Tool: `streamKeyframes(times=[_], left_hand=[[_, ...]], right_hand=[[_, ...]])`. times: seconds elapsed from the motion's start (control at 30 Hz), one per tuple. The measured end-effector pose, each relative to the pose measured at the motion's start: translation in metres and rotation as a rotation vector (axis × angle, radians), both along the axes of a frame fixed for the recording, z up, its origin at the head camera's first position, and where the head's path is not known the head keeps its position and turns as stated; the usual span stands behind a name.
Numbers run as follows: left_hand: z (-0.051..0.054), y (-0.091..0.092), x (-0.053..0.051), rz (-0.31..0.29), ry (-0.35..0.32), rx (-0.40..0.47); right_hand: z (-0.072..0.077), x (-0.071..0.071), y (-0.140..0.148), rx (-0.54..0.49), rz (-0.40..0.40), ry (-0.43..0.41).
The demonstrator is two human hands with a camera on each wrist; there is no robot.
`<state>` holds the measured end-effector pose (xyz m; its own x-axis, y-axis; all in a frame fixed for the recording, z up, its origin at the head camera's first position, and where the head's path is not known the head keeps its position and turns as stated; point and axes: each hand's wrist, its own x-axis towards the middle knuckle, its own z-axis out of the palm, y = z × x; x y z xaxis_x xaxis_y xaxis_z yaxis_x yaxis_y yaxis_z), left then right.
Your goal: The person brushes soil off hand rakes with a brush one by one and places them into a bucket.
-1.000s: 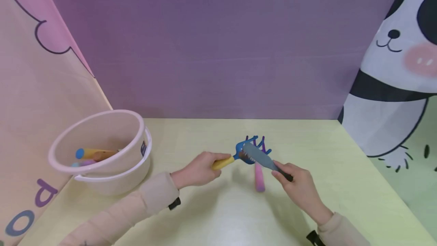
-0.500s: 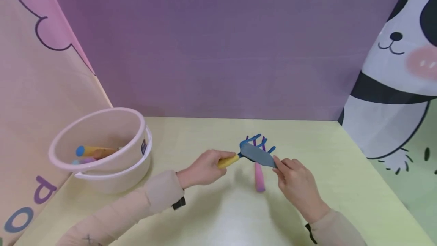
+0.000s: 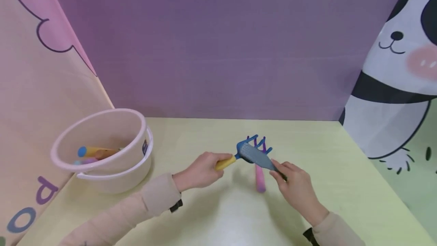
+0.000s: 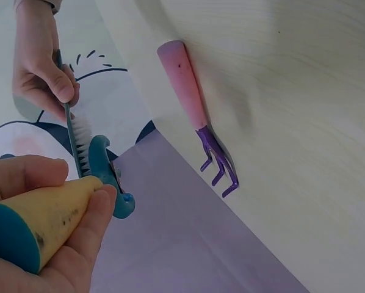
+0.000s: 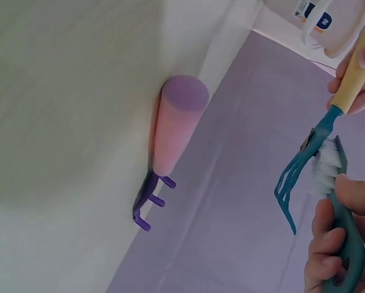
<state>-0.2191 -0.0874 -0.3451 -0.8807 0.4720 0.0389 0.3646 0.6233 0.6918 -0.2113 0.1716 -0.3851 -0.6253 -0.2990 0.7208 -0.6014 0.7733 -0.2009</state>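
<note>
My left hand (image 3: 203, 171) grips the yellow handle of a small garden hand rake (image 4: 54, 220) with a blue-green head, held above the table. A brownish patch shows on that head in the right wrist view. In my right hand (image 3: 299, 188), pinched between thumb and fingers, is a grey-green scrub brush (image 3: 259, 158) with white bristles (image 5: 326, 168). Its bristles touch the rake's head, and its back hides part of that head in the head view. Below them a second hand rake, the pink-handled one (image 3: 260, 179) with purple tines, lies on the table, apart from both hands.
A pale pink bucket (image 3: 112, 183) with a white handle stands at the table's left. Inside it lie several tools, one with a yellow handle (image 3: 97, 152) and blue end. A purple cloth wall (image 3: 218, 48) rises behind the pale wooden table (image 3: 341, 170).
The brush has slid along the rake's head, toward its tines and back toward the yellow handle. The held rake shifted slightly right, then back left. The pink-handled rake stays put.
</note>
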Motion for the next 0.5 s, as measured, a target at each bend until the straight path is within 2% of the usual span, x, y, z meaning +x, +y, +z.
streamKeyframes(times=[0.2, 0.3, 0.4, 0.5], left_hand=[[-0.001, 0.0, 0.002, 0.001, -0.005, -0.024], [-0.002, -0.001, 0.0, -0.002, -0.007, 0.005], [-0.006, -0.003, -0.006, 0.024, -0.045, 0.094], [-0.009, -0.007, -0.013, 0.104, -0.133, 0.256]], right_hand=[[0.0, 0.002, 0.001, -0.135, -0.004, -0.222], [0.002, 0.003, 0.002, -0.241, -0.015, -0.331], [0.004, 0.004, 0.002, -0.368, -0.02, -0.361], [0.005, 0.004, 0.002, -0.453, -0.011, -0.312]])
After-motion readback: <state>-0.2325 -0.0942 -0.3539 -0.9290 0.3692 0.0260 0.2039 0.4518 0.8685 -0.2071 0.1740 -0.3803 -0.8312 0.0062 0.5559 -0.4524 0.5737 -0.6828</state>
